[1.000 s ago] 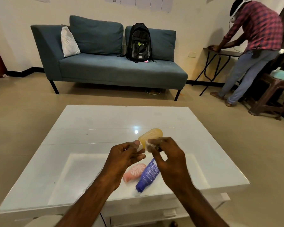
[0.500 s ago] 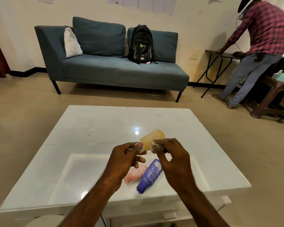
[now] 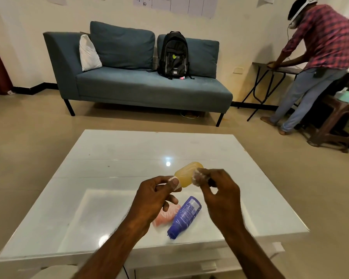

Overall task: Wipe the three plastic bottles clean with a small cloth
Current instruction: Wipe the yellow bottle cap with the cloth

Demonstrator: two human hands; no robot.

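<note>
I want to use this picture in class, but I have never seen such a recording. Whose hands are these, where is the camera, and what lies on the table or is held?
There is no machine here. A person wears a camera on the head, so you look forward and down at their own two bare hands. The left hand holds a yellow bottle by its capped end, above a white table. The right hand presses a small white cloth against the bottle's side. Two more bottles lie on the table below the hands: a blue bottle and beside it a pink bottle, partly hidden by the left hand. Behind stand a sofa with a backpack, and another person bends over a side table.
</note>
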